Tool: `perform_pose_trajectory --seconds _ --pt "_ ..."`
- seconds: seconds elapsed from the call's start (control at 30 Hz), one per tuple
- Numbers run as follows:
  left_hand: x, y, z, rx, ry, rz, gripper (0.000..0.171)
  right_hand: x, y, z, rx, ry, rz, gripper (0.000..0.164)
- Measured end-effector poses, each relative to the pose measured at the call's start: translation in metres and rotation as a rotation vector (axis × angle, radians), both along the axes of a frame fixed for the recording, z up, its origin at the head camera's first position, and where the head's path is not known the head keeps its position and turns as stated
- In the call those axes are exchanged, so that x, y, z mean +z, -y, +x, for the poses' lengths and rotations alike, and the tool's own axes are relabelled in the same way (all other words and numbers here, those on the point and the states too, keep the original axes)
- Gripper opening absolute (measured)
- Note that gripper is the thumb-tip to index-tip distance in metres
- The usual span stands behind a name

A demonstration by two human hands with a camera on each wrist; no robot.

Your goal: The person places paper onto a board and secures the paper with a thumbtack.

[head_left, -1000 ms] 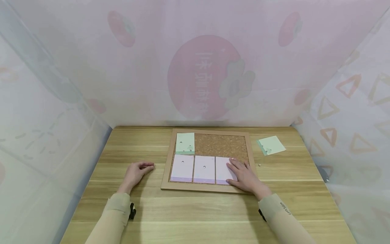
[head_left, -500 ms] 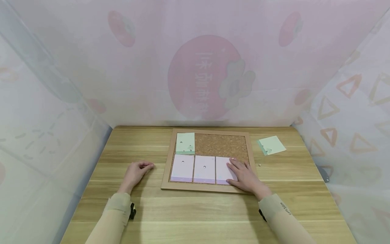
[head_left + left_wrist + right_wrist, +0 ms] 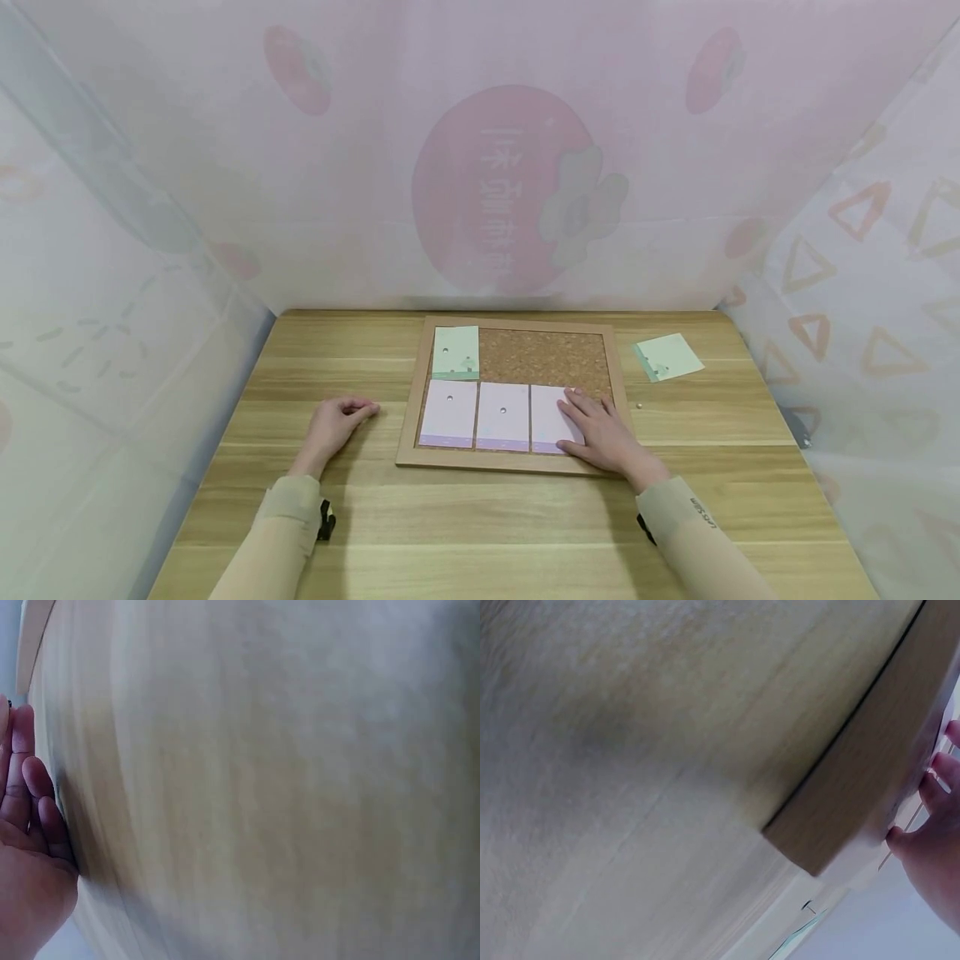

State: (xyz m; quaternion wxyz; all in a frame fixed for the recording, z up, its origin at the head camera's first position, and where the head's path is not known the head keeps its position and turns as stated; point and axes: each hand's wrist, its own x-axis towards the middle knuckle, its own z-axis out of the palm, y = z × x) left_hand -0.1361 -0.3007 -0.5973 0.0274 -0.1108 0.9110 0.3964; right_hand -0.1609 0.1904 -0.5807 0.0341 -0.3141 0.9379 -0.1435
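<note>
A wood-framed cork board [image 3: 551,354] lies on the table in the head view. Pinned to it are a green note [image 3: 456,346] and two purple-edged notes, the left note [image 3: 448,421] and the middle note [image 3: 502,425], each with a silver thumbtack. My right hand [image 3: 603,433] rests with spread fingers on a third purple-edged note [image 3: 550,412], covering its right part. Left of the board, my left hand [image 3: 335,425] sits on the table with thumb and fingertips together. A tiny dark thumbtack-like piece [image 3: 10,703] shows at those fingertips in the left wrist view, mostly hidden.
Right of the board lies a loose green note [image 3: 670,358], turned at an angle. A small silver thumbtack [image 3: 639,406] is on the wooden table [image 3: 450,533] just beside the frame. Patterned cloth walls [image 3: 337,250] enclose the table at the back and sides.
</note>
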Motion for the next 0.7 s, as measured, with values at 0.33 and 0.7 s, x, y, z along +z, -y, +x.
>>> perform_pose_trajectory --seconds 0.33,0.7 --pt "0.0038 -0.0023 -0.0018 0.042 0.043 0.102 0.039 -0.003 -0.0004 -0.0009 -0.004 0.006 0.01 0.071" --pt "0.0073 -0.0088 -0.005 0.044 0.072 0.242 0.041 -0.0052 -0.0014 -0.0027 0.003 0.01 0.016 0.072"
